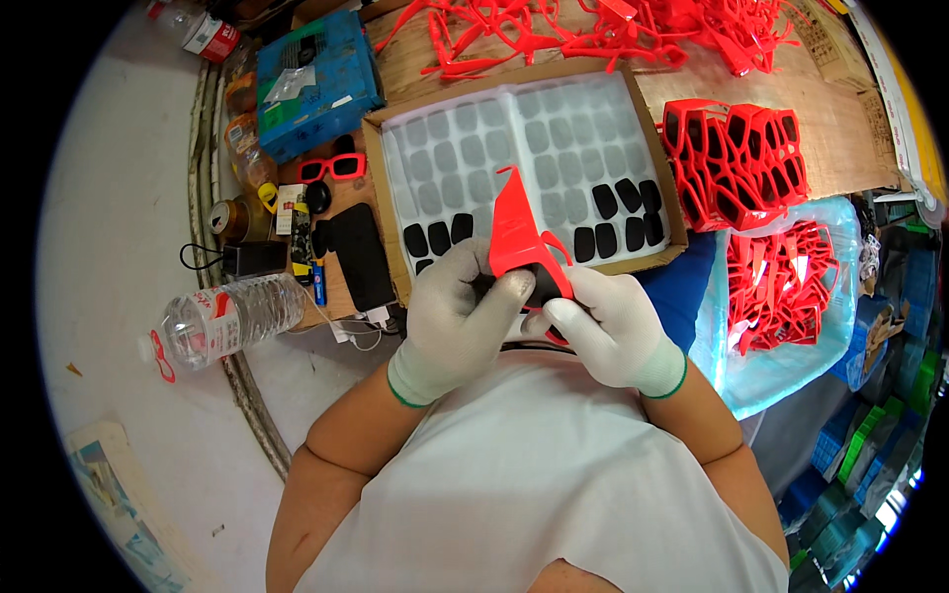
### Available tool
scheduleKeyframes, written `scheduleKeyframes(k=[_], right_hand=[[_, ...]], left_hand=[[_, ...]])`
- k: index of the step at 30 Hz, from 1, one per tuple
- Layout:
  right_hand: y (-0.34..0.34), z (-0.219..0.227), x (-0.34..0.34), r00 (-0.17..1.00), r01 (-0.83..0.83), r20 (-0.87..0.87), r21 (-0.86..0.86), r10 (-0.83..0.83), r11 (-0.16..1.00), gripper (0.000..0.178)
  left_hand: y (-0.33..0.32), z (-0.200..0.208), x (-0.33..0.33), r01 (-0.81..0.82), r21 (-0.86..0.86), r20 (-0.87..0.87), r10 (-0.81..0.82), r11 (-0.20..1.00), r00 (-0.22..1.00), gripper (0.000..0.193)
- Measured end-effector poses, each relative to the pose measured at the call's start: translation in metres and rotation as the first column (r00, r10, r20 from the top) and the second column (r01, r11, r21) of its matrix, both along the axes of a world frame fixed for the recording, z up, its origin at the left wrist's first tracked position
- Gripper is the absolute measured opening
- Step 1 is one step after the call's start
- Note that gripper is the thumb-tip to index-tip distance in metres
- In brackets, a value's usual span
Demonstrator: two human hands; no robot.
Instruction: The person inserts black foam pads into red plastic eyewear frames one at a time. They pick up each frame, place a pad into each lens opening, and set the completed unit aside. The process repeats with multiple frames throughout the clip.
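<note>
Close to my body, a red sunglasses frame point(515, 229) is held up between both gloved hands, one temple arm pointing away from me. My left hand point(450, 311) grips it with thumb and fingers, the thumb pressing at a dark lens point(546, 285) in the frame. On the other side, my right hand point(615, 324) pinches the front of the same frame. Part of the sunglasses is hidden behind my fingers. Just beyond lies a shallow cardboard box point(675, 210) with a pale lining, holding loose black lenses point(605, 202) in its nearer rows.
Stacked red sunglasses point(736, 163) stand right of the box, with loose red frames point(633, 30) behind it. A lined bin point(840, 296) of red frames sits at the right. Leftward are a blue case point(321, 84), a black phone point(361, 257) and a clear plastic bottle point(232, 318).
</note>
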State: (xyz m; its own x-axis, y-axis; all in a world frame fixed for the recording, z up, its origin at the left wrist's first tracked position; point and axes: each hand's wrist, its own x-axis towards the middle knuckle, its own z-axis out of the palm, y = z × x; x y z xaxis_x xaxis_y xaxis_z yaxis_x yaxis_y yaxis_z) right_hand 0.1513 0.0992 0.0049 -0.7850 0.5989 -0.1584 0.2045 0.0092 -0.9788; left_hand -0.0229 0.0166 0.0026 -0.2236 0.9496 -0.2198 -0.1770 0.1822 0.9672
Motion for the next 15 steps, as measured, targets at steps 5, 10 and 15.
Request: scheduleKeyframes(k=[5,10,15], right_hand=[[-0.003,-0.009,0.005,0.998,-0.035,-0.059,-0.075,0.031,0.997,0.014],[-0.003,-0.004,0.003,0.997,-0.063,-0.048,-0.055,0.060,0.997,0.013],[-0.009,-0.013,-0.006,0.991,-0.042,-0.127,0.031,0.046,0.999,0.011]], left_hand=[[0.000,0.008,-0.006,0.063,0.026,0.155,-0.066,0.998,0.986,0.011],[-0.002,0.014,-0.012,0.072,0.009,0.196,-0.073,0.997,0.978,0.015],[-0.002,0.021,-0.021,0.155,0.184,0.295,-0.205,0.971,0.933,0.014]])
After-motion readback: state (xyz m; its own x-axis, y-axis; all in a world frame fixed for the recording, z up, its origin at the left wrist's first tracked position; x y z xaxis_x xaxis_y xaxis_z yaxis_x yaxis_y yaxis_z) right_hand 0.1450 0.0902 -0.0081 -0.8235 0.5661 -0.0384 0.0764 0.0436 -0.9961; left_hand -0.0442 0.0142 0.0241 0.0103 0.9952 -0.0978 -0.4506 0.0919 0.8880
